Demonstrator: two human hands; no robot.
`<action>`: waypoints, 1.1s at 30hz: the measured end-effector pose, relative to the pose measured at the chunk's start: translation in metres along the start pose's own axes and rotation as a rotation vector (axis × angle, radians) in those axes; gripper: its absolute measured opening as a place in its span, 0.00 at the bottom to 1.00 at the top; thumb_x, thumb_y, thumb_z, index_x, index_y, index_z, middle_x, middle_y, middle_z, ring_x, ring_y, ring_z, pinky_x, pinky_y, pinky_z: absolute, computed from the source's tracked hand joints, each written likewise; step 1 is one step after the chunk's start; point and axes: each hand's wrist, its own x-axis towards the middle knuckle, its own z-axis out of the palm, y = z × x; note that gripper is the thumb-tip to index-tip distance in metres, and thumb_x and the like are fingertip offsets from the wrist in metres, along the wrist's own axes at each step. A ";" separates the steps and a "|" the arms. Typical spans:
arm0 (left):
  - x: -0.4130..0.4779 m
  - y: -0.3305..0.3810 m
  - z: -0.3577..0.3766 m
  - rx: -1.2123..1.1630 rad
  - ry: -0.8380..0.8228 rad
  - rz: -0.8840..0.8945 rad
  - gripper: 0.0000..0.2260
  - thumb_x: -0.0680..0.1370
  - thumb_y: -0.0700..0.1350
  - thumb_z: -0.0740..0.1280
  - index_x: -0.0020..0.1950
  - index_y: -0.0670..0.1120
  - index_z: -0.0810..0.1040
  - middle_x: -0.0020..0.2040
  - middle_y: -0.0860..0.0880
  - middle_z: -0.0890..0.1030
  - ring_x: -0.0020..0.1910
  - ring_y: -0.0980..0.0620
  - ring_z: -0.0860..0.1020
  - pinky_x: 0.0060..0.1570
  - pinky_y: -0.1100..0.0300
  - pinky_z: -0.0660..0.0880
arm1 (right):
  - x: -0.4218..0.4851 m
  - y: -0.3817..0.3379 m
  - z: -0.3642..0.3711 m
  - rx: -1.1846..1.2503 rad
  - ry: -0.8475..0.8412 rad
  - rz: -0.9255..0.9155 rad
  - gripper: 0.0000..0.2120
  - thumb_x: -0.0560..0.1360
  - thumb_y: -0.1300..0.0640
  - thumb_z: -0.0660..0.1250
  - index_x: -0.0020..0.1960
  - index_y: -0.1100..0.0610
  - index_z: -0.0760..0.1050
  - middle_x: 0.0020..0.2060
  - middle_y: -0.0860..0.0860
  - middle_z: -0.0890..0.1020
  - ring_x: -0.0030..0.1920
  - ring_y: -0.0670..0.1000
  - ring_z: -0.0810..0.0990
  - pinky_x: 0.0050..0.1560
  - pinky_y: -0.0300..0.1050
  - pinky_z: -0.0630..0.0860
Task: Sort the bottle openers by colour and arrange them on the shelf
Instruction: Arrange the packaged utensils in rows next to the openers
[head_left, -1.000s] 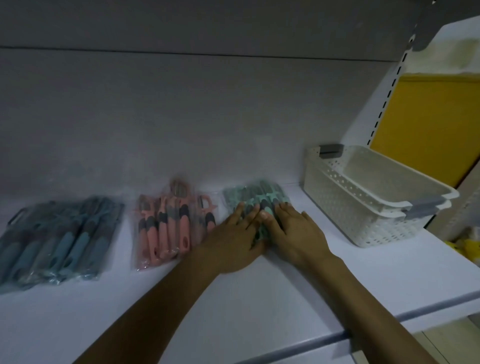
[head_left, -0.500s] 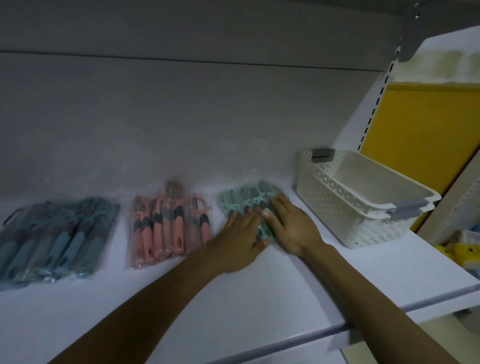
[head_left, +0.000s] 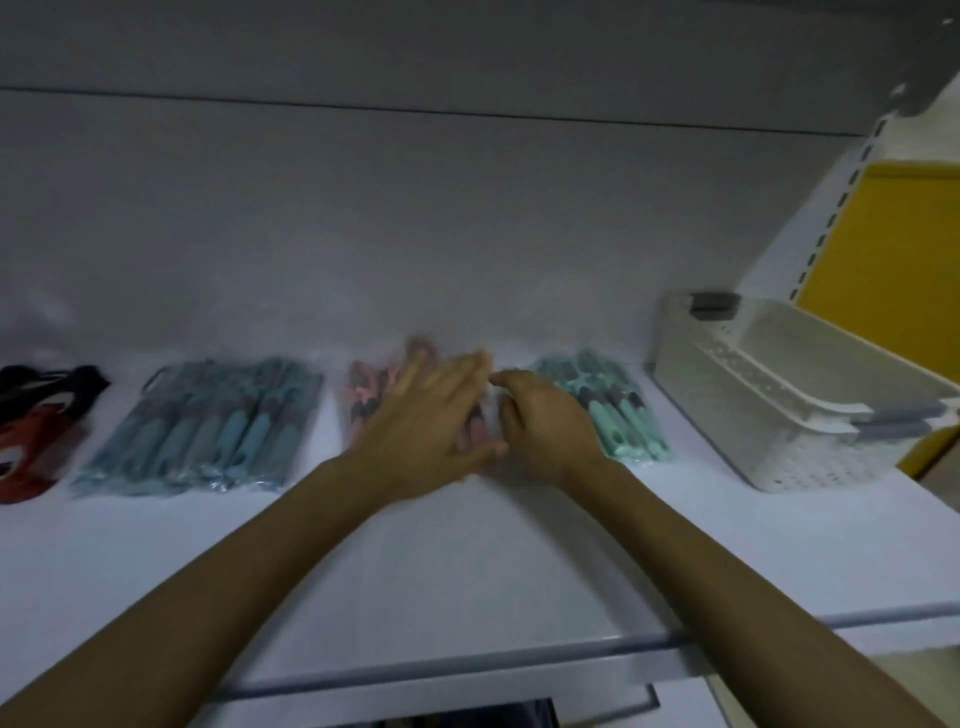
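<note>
pink bottle openers (head_left: 371, 395): bagged bundle at the back middle of the shelf (head_left: 467, 561), near the back panel. Mostly covered by both hands, only the left and top parts show.
left grip (head_left: 426, 421): bare hand, flat over the pink bundle with fingers straight and pointing at the back edge. Released, grasping nothing. Motion blur, so contact with the bag is unclear.
right grip (head_left: 545, 421): bare hand at the pink bundle's right side, between it and the mint bundle, fingers curled. Cannot tell whether it grasps the bag or just nudges it.
mint bottle openers (head_left: 623, 421): bagged bundle just right of the right grip, handles toward the front edge.
blue bottle openers (head_left: 218, 426): bagged bundle left of the pink one, with a bare gap between them.
red and black pack (head_left: 31, 436): far left end of the shelf, cut off by the frame, contents unclear.
white baskets (head_left: 779, 405): two nested at the right end, near the mint bundle.
step: likely squaring up the pink group. Colours already lie in separate piles along the back.
progress: looks late, sorting seems done.
next: needs a light two-sided push to line pink up with its neighbours while keeping the gaps. The slick bags may slide or fan out.
</note>
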 end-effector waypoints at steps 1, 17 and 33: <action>-0.011 -0.012 -0.003 -0.002 -0.015 -0.099 0.46 0.68 0.73 0.53 0.77 0.44 0.51 0.77 0.48 0.52 0.76 0.49 0.52 0.73 0.50 0.42 | 0.005 -0.011 0.008 0.051 0.005 -0.021 0.18 0.79 0.57 0.57 0.67 0.58 0.71 0.63 0.58 0.76 0.63 0.59 0.74 0.61 0.50 0.69; -0.050 -0.071 0.006 -0.023 -0.332 -0.117 0.44 0.69 0.75 0.50 0.77 0.50 0.51 0.78 0.48 0.52 0.76 0.53 0.47 0.72 0.52 0.39 | 0.041 -0.043 0.076 0.038 -0.253 0.087 0.16 0.80 0.53 0.54 0.63 0.55 0.73 0.64 0.54 0.74 0.66 0.54 0.69 0.67 0.55 0.62; -0.044 -0.072 0.019 0.013 -0.402 -0.134 0.42 0.73 0.72 0.47 0.77 0.46 0.43 0.78 0.45 0.46 0.76 0.43 0.44 0.73 0.51 0.39 | 0.022 -0.036 0.068 -0.085 -0.264 -0.034 0.21 0.82 0.52 0.51 0.72 0.56 0.64 0.73 0.55 0.64 0.74 0.53 0.58 0.73 0.53 0.54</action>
